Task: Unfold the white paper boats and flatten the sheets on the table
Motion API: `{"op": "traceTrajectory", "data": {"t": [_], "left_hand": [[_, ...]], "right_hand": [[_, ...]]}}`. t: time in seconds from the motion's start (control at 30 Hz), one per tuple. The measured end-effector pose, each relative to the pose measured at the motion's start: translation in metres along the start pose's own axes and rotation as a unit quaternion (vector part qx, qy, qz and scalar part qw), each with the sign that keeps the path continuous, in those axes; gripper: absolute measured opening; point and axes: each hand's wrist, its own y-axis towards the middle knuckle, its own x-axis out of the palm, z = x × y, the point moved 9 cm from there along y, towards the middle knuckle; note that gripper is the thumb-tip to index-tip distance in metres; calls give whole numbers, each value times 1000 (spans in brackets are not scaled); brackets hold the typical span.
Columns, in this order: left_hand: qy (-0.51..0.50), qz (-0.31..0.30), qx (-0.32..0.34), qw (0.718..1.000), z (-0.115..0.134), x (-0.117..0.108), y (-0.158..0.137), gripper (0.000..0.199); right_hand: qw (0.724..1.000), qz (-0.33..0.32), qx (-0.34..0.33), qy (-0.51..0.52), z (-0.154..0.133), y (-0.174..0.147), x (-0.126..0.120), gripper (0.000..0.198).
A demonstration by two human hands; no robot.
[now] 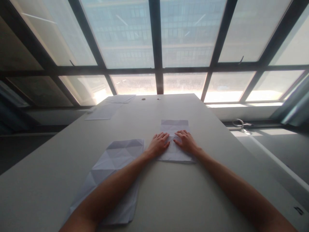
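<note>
A folded sheet of white paper (175, 155) lies flat on the white table, creases running across it. My left hand (159, 143) rests on its left side with the fingers stretched out flat. On the right side of the same sheet lies my right hand (186, 140), palm down and fingers spread. Both hands press on the paper from above, and neither grips it. Beneath and beside my left forearm is a larger creased white paper (113, 164), partly hidden by the arm.
Several white sheets (102, 111) lie at the far left of the table (154, 199). Two small round holes sit near its far edge. Large framed windows (125, 35) stand beyond it. A metal-legged object (242, 125) is on the floor at right.
</note>
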Motion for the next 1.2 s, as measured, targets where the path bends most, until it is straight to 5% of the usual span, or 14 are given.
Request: {"op": "traceTrajectory", "data": {"t": [0.23, 0.47, 0.7, 0.83, 1.07, 1.2], "left_hand": [[-5, -26, -15, 1000, -4, 7, 0, 55], [-13, 21, -25, 999, -4, -4, 2, 53], [-21, 76, -45, 996, -10, -18, 1, 26], [-47, 103, -60, 992, -16, -25, 1, 9], [-179, 206, -132, 953, -40, -38, -3, 22], [-231, 293, -146, 916, -45, -54, -12, 26]], "right_hand": [[999, -38, 21, -1, 10, 1, 12, 62], [1000, -11, 6, -6, 4, 3, -4, 50], [1000, 10, -4, 1, 4, 4, -6, 14], [999, 35, -28, 5, -3, 3, -10, 15], [985, 165, 12, 44, 7, 0, -30, 21], [926, 277, 107, 232, 43, -6, -34, 24]]}}
